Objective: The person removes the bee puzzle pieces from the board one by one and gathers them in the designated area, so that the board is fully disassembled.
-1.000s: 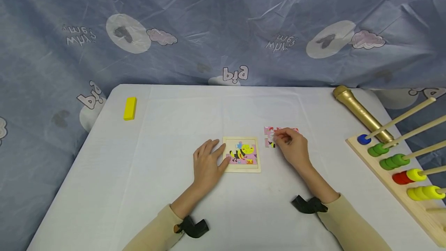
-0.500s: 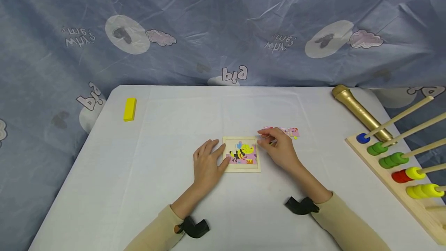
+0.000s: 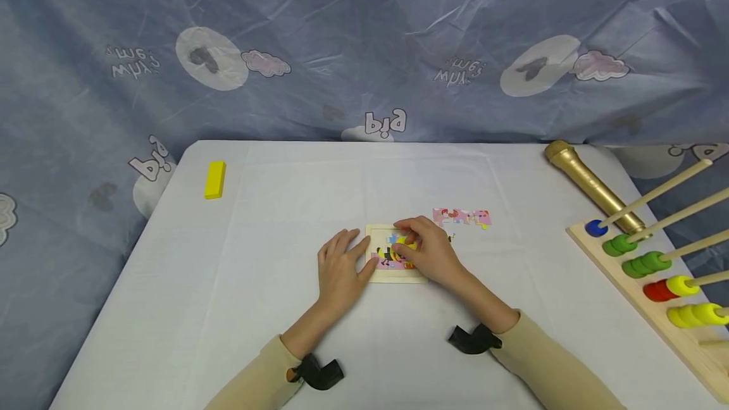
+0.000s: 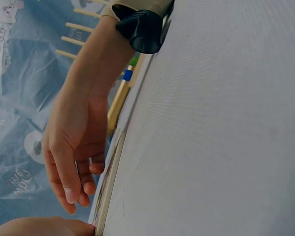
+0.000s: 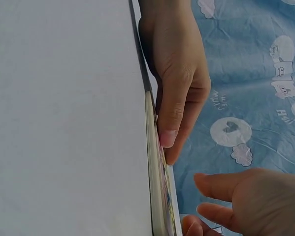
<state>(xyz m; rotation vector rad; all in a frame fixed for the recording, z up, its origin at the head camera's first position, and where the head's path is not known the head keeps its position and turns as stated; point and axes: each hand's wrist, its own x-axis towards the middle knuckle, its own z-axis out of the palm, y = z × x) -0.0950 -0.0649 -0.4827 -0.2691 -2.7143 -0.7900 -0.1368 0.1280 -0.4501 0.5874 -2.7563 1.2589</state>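
My left hand (image 3: 342, 267) lies flat with fingers spread at the left edge of a small wooden puzzle tray (image 3: 398, 279); its thumb (image 5: 168, 137) rests at the rim in the right wrist view. A partly assembled bee picture (image 3: 388, 255) lies inside the tray. Over the tray's right side hovers my right hand (image 3: 435, 252), thumb and index apart, and nothing shows between them. In the left wrist view this right hand (image 4: 73, 132) hangs with its fingers loosely bent, above the tray's edge. Pink puzzle pieces (image 3: 462, 216) lie behind it, one partly hidden by the hand.
To the right stands a wooden bead rack (image 3: 643, 296) with slanting pegs and coloured rings, a gold microphone (image 3: 595, 185) lying behind it. A yellow block (image 3: 214, 180) sits at the back left of the white table (image 3: 285, 188). Patterned blue cloth (image 3: 319, 49) hangs beyond.
My right hand has moved left from the loose pink pieces to over the puzzle tray, its thumb and index spreading wider. My left hand has stayed at the tray's left edge.
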